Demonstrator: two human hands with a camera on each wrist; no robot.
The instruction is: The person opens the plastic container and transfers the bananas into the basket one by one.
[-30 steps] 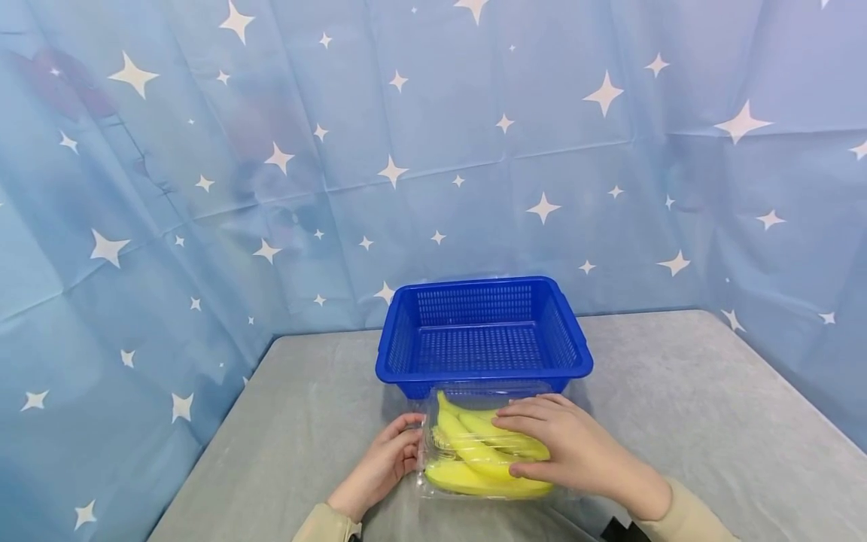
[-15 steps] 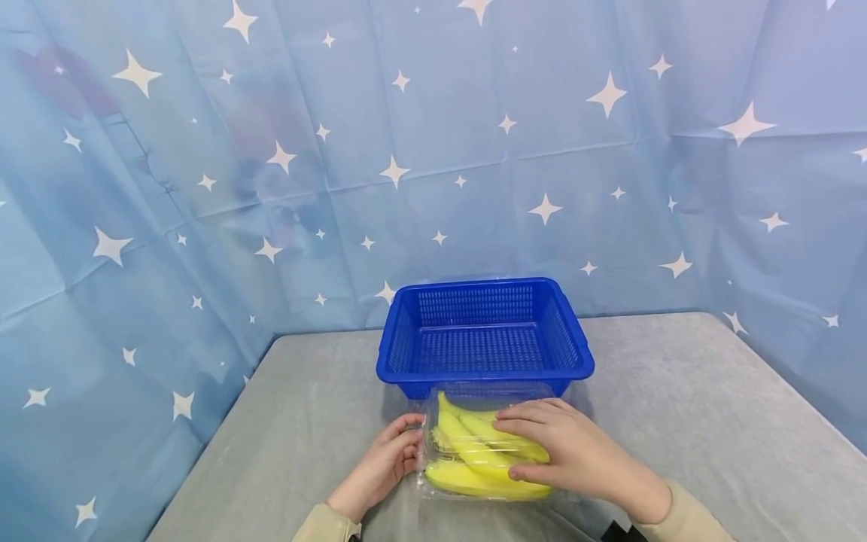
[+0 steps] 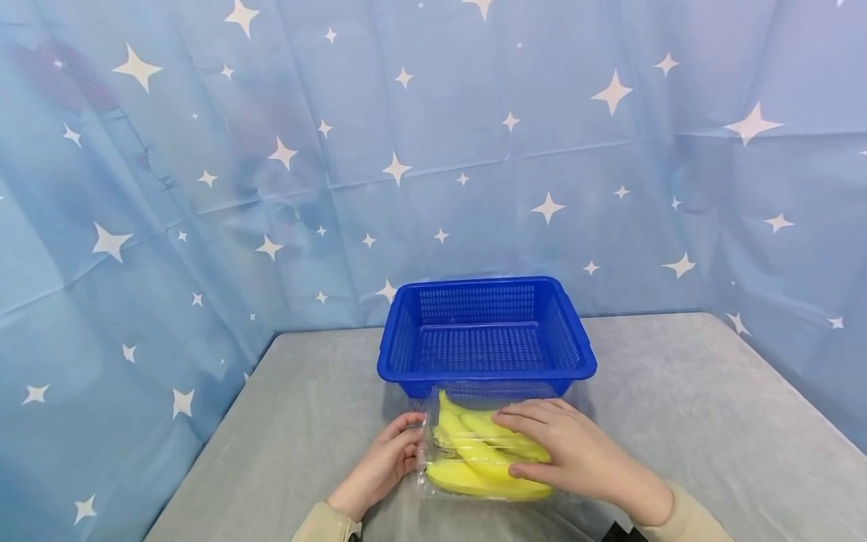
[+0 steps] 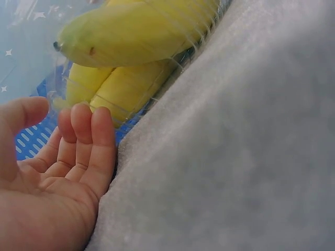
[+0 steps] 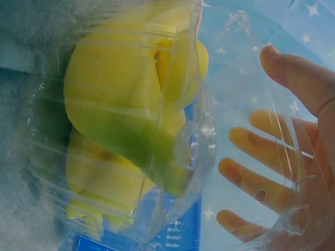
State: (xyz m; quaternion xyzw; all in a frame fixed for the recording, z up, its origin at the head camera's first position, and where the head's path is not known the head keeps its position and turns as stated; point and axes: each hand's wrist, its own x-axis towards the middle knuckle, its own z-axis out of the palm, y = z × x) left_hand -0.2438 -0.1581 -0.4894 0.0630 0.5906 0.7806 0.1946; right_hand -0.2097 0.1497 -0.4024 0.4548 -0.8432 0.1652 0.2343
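Several yellow bananas [image 3: 474, 455] lie inside a clear plastic clamshell box [image 3: 489, 390] in front of the basket. My right hand [image 3: 576, 452] rests over the box's right side, fingers spread and thumb toward the near edge. Through the clear lid [image 5: 235, 99] in the right wrist view, the fingers show loosely extended against its outer side, and the lid stands apart from the box's bottom half. At the box's left end is my left hand [image 3: 379, 461], its relaxed fingertips [image 4: 102, 117] right at the plastic wall. A greenish banana tip [image 5: 172, 167] points toward the right hand.
A blue plastic basket [image 3: 484, 374] with slotted walls stands directly behind the box, with nothing in it. Grey cloth [image 3: 284, 436] covers the table. A blue curtain with white stars [image 3: 325, 150] hangs behind and along the left side.
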